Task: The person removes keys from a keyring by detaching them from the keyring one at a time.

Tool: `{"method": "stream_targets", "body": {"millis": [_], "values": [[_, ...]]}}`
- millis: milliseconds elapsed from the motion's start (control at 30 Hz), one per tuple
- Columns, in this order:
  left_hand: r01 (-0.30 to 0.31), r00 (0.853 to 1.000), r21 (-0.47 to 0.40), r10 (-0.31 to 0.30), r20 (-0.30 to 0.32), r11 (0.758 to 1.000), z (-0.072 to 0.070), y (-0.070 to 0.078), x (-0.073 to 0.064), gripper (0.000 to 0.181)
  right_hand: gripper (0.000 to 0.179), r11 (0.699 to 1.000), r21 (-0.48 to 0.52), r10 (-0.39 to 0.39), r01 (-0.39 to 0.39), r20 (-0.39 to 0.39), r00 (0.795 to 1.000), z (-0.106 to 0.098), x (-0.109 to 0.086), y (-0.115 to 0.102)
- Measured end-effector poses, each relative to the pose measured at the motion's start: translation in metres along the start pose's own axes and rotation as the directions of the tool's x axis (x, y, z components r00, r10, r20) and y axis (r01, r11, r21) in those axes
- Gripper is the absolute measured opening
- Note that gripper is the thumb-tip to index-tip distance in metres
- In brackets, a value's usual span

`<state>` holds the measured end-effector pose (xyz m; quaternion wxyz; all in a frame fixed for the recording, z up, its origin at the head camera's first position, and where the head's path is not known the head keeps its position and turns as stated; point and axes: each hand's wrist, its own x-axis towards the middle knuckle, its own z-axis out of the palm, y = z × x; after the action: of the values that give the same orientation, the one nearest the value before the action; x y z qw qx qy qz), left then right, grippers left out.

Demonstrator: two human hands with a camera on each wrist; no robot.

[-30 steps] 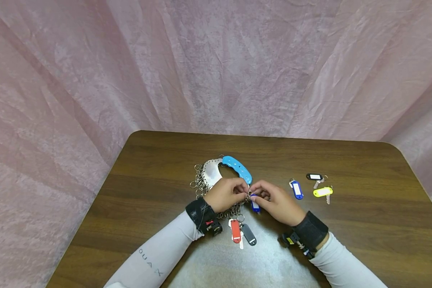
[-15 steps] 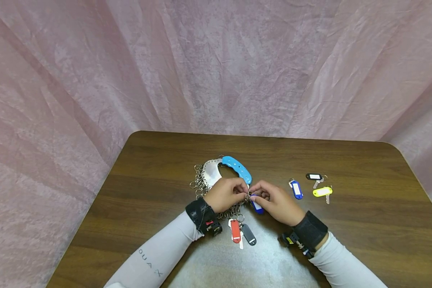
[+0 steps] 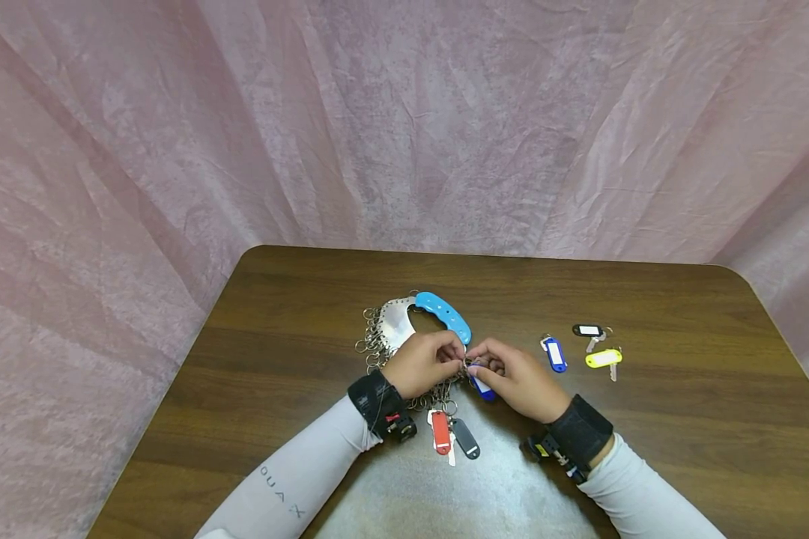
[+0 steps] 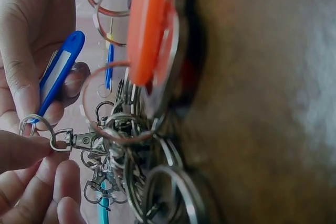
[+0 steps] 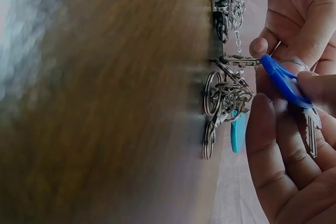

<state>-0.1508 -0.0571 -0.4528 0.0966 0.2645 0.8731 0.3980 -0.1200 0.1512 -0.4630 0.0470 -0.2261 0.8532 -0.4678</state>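
My left hand (image 3: 421, 364) pinches a split ring (image 4: 39, 120) at the end of a small metal swivel clasp (image 4: 84, 140). Close beside it, my right hand (image 3: 526, 382) holds a blue key tag (image 5: 286, 85) between thumb and fingers, and a silver key (image 5: 312, 132) hangs from there. The tag's upper end is right at the split ring. Behind the left hand lies a curved metal plate (image 3: 396, 323) with a light blue handle (image 3: 443, 316) and many ringed clasps along its edge. A red key tag (image 3: 440, 433) and a grey key tag (image 3: 465, 439) hang from its rings.
To the right on the wooden table (image 3: 688, 419) lie another blue key tag (image 3: 556, 355), a black key tag (image 3: 589, 330) and a yellow key tag (image 3: 604, 358), with keys. A pink curtain (image 3: 445, 127) hangs behind the table's far edge.
The blue key tag in the right hand has swung from nearly upright to a slant, its lower end moving right. Both hands stay almost in place.
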Motion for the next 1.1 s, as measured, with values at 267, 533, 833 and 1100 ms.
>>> {"method": "stream_targets", "body": {"millis": [267,533,833,1100], "values": [[0.054,0.998,0.028,-0.055,0.016,0.998,-0.0011,-0.0006,-0.0005,0.005,0.015,1.0,0.006,-0.022,0.022,-0.003,1.0,0.0012,0.0008,0.0001],[0.009,1.0,0.085,-0.01,0.006,0.996,-0.0005,0.0002,-0.0014,0.006,0.016,0.999,0.001,-0.044,0.044,-0.014,0.999,0.001,0.0008,-0.0007],[-0.045,0.999,0.155,0.046,0.0,0.987,0.0002,-0.0001,-0.0007,0.007,0.015,0.997,-0.055,-0.06,0.058,-0.032,0.998,0.0007,0.0007,-0.0006],[-0.079,0.997,0.205,0.081,-0.005,0.976,-0.0007,0.0033,-0.002,0.005,0.016,0.996,-0.068,-0.056,0.054,-0.031,0.998,0.0005,0.0013,0.0006]]}}
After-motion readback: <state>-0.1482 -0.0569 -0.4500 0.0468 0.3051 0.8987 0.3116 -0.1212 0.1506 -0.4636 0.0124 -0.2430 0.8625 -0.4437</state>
